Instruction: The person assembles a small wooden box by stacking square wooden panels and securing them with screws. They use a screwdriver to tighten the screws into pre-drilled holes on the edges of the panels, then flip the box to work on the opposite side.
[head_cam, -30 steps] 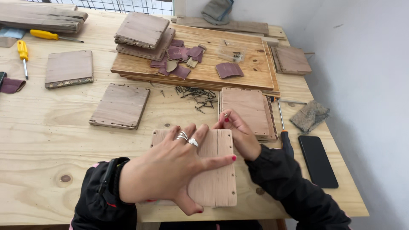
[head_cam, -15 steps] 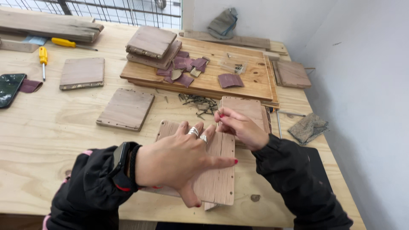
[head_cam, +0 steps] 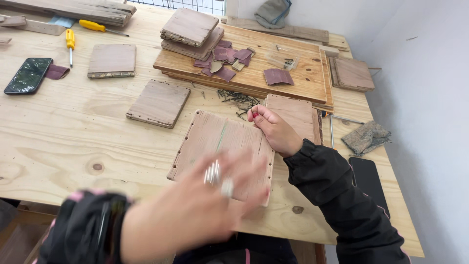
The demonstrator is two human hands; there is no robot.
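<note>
1. The right hand [head_cam: 276,131] is resting at the far right corner of the flat, square, pale-brown wooden panel [head_cam: 220,146], fingers curled tight and pinching something too small to identify.
2. The left hand [head_cam: 195,215] is hovering over the panel's near edge, motion-blurred; I cannot tell whether its fingers are spread or closed.
3. Just beyond the right hand's fingertips, a heap of small dark nails [head_cam: 239,100] is lying.
4. Bare light plywood tabletop [head_cam: 73,146] is lying to the left of the panel.
5. The panel is showing small holes along its left and right edges.
</note>
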